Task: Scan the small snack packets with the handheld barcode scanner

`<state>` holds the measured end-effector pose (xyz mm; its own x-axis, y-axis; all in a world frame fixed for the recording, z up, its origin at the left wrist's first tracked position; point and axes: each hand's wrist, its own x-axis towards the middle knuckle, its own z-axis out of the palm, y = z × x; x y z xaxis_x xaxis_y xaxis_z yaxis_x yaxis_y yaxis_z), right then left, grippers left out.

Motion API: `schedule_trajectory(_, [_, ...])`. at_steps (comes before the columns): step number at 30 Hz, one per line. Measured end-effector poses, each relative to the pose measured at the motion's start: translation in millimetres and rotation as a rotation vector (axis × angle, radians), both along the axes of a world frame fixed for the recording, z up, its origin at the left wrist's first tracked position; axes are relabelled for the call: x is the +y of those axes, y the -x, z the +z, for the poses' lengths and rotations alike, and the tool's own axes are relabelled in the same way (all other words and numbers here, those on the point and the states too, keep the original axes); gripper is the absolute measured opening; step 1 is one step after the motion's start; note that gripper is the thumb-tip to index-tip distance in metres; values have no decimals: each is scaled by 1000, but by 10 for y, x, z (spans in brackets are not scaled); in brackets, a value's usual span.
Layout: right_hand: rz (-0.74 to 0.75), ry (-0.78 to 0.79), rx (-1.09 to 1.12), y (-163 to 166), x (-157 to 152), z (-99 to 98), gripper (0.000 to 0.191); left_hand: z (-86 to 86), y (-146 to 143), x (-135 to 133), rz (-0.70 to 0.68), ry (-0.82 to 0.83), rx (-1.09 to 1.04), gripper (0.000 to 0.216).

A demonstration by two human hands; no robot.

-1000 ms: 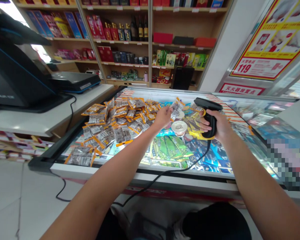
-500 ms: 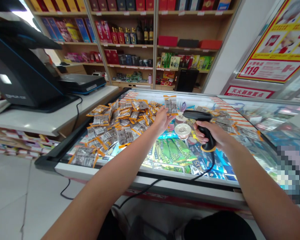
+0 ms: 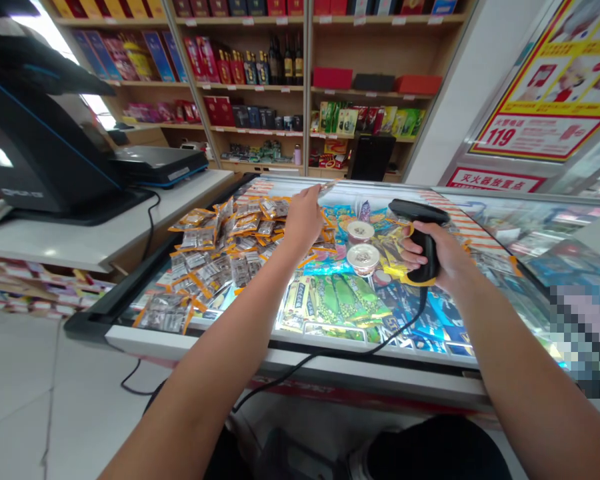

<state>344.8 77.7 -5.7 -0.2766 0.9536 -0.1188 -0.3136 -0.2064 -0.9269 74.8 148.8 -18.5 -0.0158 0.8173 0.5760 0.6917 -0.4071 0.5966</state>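
Observation:
My left hand (image 3: 304,217) is closed on a small snack packet (image 3: 329,187), which shows almost edge-on past the fingertips. Beneath and left of that hand lies a pile of similar clear packets with orange ends (image 3: 215,257), on the freezer's glass top. My right hand (image 3: 437,253) is wrapped round the grip of a black barcode scanner (image 3: 420,212), its head pointing left above the glass. A black cable (image 3: 325,357) runs from the scanner's grip down over the freezer's front edge. More orange-ended packets (image 3: 495,261) lie right of the scanner.
Below the glass of the chest freezer (image 3: 150,335) are tubs (image 3: 363,257) and bagged ice creams (image 3: 343,300). A white counter (image 3: 80,240) on the left bears a dark checkout machine (image 3: 45,147) and scale (image 3: 160,163). Stocked shelves (image 3: 260,87) stand behind.
My left hand has drawn back left with the packet, which has turned from facing me to edge-on. My right hand has moved the scanner rightward, away from it.

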Motion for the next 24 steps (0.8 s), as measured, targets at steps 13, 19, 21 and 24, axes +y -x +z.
schedule_trajectory(13, [51,307,2300,-940,-49,173,43,-5,-25,-180,281,37,577,45])
schedule_trajectory(19, [1694,512,3239,-1319,-175,105,73,-231,-1211,-507,-633,42,755,53])
schedule_trajectory(21, [1872,511,3176,-1445,-230,79,79,-299,-1639,-538,-720,68,769,64])
schedule_trajectory(24, [2198,585,3014,-1591,-297,35,82,-322,-2195,-387,-665,129,672,90])
